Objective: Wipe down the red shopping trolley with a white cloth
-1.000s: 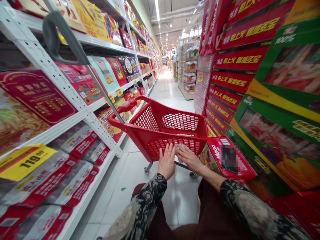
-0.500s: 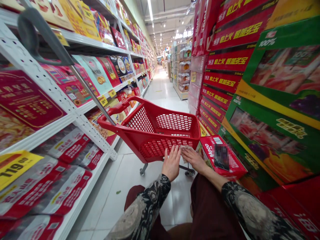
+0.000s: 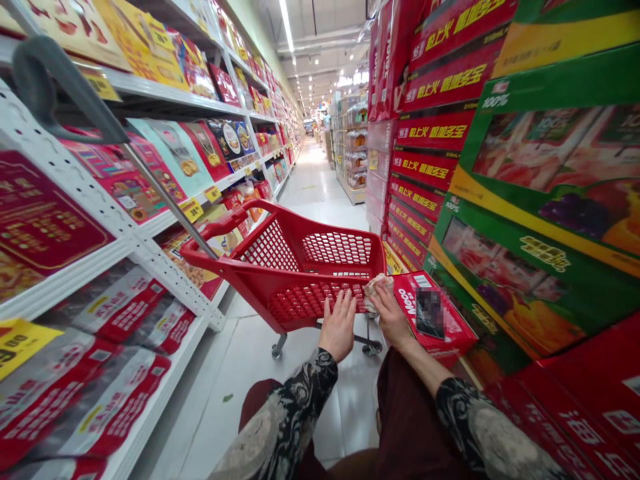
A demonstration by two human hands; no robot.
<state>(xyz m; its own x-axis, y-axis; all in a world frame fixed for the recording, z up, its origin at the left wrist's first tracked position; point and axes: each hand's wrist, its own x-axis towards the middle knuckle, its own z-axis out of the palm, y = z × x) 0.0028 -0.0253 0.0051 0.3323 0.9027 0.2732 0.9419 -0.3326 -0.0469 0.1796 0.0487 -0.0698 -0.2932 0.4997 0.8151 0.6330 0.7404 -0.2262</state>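
A red plastic shopping cart stands in front of my knees, with a grey-ended metal bar rising at its left. My left hand has its fingers stretched out against or just before the cart's perforated side; I cannot tell if they touch. Under the fingers of my right hand is a crumpled pale cloth, pressed at the cart's near right corner. Close to that hand, a dark phone lies on a red Meco box.
White shelves with packaged goods line the left side. Stacked red cartons and green gift boxes rise on the right. The tiled aisle runs ahead between them. A small green scrap lies on the floor.
My right hand has slid the cloth up along the cart's corner, and the gap between my hands has widened. My left hand stays near the cart's side. The view has shifted slightly right.
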